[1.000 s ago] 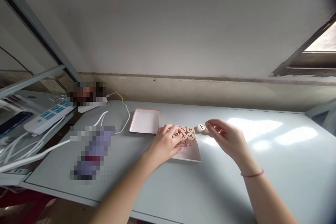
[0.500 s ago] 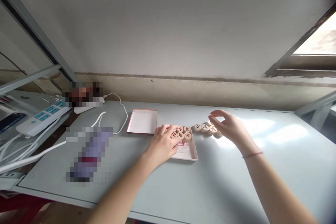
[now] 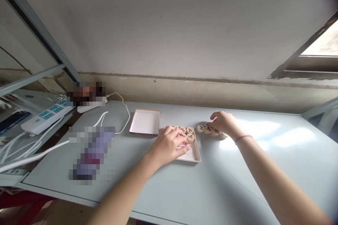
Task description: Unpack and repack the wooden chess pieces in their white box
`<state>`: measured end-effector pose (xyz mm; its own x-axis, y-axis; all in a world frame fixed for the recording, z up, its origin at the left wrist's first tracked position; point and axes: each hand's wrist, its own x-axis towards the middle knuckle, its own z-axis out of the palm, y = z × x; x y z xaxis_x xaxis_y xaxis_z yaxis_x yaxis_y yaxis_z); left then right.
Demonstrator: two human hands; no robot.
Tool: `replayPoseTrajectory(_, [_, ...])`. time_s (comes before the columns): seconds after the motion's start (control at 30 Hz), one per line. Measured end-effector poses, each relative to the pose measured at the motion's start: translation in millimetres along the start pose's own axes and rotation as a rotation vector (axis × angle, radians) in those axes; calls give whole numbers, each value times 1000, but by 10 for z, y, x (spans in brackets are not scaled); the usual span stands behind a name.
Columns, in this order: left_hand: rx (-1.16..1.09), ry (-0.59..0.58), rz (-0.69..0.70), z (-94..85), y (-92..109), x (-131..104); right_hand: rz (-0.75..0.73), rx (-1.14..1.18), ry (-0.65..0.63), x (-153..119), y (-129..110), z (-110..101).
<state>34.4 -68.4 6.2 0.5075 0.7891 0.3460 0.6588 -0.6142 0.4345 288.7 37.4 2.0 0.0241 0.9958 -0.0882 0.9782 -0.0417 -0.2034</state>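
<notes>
My left hand (image 3: pixel 167 146) lies over a shallow open box (image 3: pixel 195 154), its fingers bent but apart and the thumb stretched over the box's bare floor. Inside the box, round wooden Chinese chess pieces (image 3: pixel 190 137) with red characters sit in rows at the far side; my fingers hide some of them. To the right of the box, several Chinese chess pieces with dark characters (image 3: pixel 201 128) stand on the table in a slanting cluster. My right hand (image 3: pixel 224 123) reaches over this cluster from the right, thumb and fingers closing around a back piece that is mostly hidden.
An empty box lid (image 3: pixel 144 122) lies left of the box. Further left are a pixelated purple object (image 3: pixel 92 154), white cables (image 3: pixel 125 119) and a power strip (image 3: pixel 47 114). A wall (image 3: pixel 169 42) bounds the grey table (image 3: pixel 163 190) at the back.
My right hand has come down onto the loose pieces, its fingers closing around one at the back. My left hand has shifted slightly right, with the thumb stretched further out.
</notes>
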Motion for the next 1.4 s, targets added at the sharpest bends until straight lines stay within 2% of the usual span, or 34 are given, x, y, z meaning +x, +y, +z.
replayPoseTrajectory(0.17, [3, 21, -4, 14, -3, 2, -5, 57, 74, -34, -30, -25])
replayPoseTrajectory(0.27, [-9, 60, -33, 19, -4, 2, 36, 281, 98, -100, -98, -109])
replayPoseTrajectory(0.4, [-123, 129, -125, 8, 25, -2, 37, 831, -16, -321, -314, -275])
replayPoseTrajectory(0.5, [-300, 133, -235, -12, 76, 1, -22, 1064, -178, -581, -536, -340])
replayPoseTrajectory(0.6, [-470, 126, -263, -28, 118, 14, -90, 1157, -332, -826, -712, -304])
replayPoseTrajectory(0.67, [-546, 130, -259, -33, 133, 26, -107, 1214, -380, -934, -770, -237])
replayPoseTrajectory(0.83, [-693, 148, -308, -36, 154, 47, -49, 1346, -348, -1013, -750, -57])
replayPoseTrajectory(1.0, [-773, 175, -336, -45, 167, 51, -37, 1420, -318, -1011, -691, -30])
replayPoseTrajectory(1.13, [-730, 193, -363, -63, 154, 60, -5, 1487, -322, -998, -650, -56])
replayPoseTrajectory(1.27, [-643, 238, -308, -70, 113, 68, -4, 1532, -343, -983, -608, -46])
replayPoseTrajectory(1.4, [-464, 208, -253, -95, 56, 62, -19, 1547, -333, -981, -590, -33])
